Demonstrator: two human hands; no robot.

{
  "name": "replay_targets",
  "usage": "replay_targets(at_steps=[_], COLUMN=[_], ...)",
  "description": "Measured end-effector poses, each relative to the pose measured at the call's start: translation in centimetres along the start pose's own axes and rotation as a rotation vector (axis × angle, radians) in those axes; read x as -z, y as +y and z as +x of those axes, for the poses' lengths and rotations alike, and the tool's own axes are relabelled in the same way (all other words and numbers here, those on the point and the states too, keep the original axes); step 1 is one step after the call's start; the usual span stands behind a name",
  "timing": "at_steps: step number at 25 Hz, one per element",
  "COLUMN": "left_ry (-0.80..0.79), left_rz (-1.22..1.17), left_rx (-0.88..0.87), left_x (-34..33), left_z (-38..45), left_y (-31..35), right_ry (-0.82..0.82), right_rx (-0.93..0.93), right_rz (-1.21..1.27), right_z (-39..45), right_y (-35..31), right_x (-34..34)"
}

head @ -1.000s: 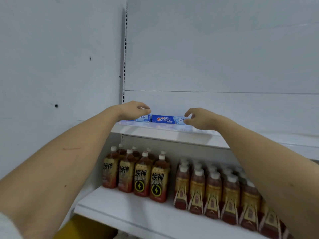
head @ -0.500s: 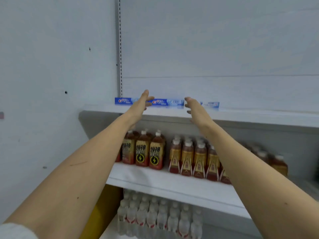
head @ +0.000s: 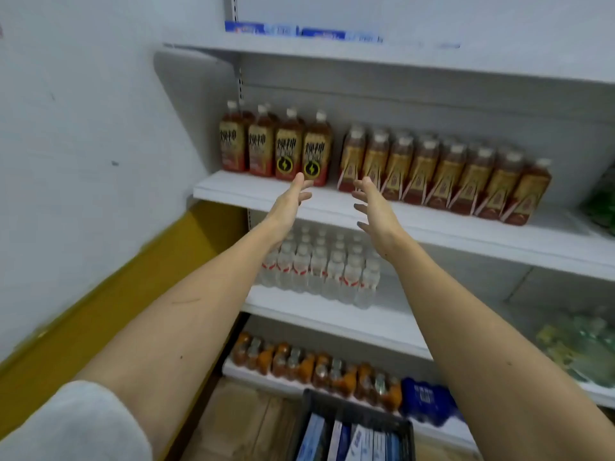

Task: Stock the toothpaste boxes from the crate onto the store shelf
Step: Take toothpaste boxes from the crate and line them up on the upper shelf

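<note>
1. Long, flat blue-and-white cardboard toothpaste boxes [head: 301, 30] lying end to end in a row on the white top shelf [head: 366, 58], at its left end, printed sides facing out; print blurred.
2. Well below that shelf, black plastic crate [head: 352, 414] on the floor, with more blue-and-white boxes [head: 352, 440] standing on edge inside.
3. Left hand [head: 290, 202] empty, fingers straight and released, raised below the top shelf, in front of the brown tea bottles [head: 276, 146] one level down.
4. Right hand [head: 376, 209] just beside the left, palm inward, fingers loosely spread, grasping nothing.
5. Clear water bottles [head: 319, 267] two levels beneath the top shelf.
</note>
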State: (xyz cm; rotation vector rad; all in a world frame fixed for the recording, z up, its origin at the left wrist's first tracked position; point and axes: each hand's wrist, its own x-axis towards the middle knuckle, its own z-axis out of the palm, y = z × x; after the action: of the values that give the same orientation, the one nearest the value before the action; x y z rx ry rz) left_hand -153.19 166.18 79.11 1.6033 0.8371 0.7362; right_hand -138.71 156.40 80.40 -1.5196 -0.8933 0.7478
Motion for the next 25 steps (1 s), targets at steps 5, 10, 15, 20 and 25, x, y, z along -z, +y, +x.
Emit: replay_targets(at_steps=[5, 10, 15, 20, 25], left_ry=[-0.048, -0.07, -0.049, -0.086, -0.093], left_rz=[0.013, 0.02, 0.022, -0.047, -0.025], left_rx=[0.17, 0.327, 0.493, 0.663, 0.969], left_x=[-3.8, -9.7, -18.1, -26.0, -29.8], left_z=[-3.7, -5.4, -5.1, -6.1, -9.0], left_y=[-8.4, -14.7, -20.1, -29.3, -43.1], right_ry=[-0.001, -0.05, -0.121, -0.1, -0.075], right_rx=[-0.163, -0.298, -0.499, -0.714, -1.023], right_rz=[0.001, -0.013, 0.002, 0.076, 0.113], right_z=[-4.1, -6.0, -6.9, -8.3, -12.6], right_y=[9.5, 18.9, 28.4, 39.2, 51.9], right_x=[1.7, 5.1, 9.9, 13.7, 13.1])
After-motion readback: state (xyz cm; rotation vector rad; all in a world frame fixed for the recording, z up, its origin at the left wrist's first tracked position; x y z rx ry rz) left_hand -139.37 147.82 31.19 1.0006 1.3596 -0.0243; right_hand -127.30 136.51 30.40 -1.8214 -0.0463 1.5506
